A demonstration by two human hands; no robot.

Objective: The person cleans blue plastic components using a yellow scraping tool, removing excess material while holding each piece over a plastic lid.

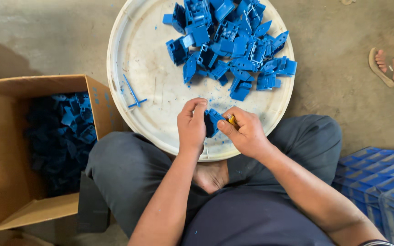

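Observation:
My left hand (191,125) grips a small blue plastic part (213,120) over the near rim of a round white tray (135,59). My right hand (245,132) is closed around a small yellow-handled tool (231,120) whose tip meets the part. A heap of similar blue plastic parts (229,43) lies on the far half of the tray. A thin blue plastic sprue (133,94) rests on the tray's left side, with tiny blue shavings scattered near my hands.
A cardboard box (5,182) at left holds several blue parts (62,136). Blue plastic crates (379,177) stand at lower right. Another person's sandalled foot (391,68) rests on the concrete floor at upper right. My crossed legs sit under the tray.

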